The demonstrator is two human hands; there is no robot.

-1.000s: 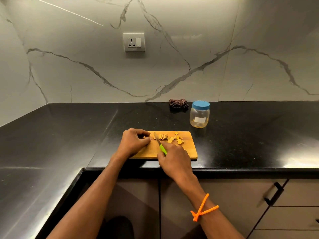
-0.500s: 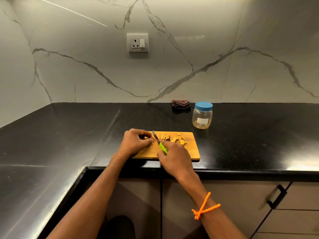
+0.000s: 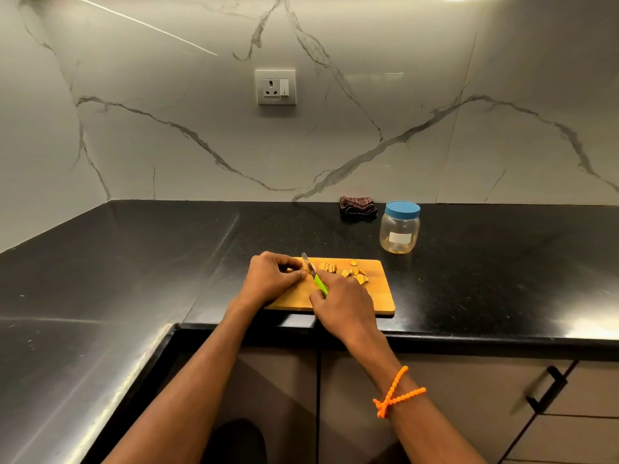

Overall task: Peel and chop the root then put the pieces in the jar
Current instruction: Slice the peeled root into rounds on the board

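Gripping a green-handled knife (image 3: 315, 276), the right hand (image 3: 345, 304) cuts on the board (image 3: 378, 296); left hand (image 3: 273, 279), fingers curled, pins the mostly hidden root beside the blade.

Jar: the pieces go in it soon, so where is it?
In the head view, the jar stands lid-on on the black counter, beyond the cutting board's far right corner, beside the folded cloth.

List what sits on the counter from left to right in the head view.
Left hand → knife → chopped root pieces → jar. The cutting board and cloth overlap these, so they are left out.
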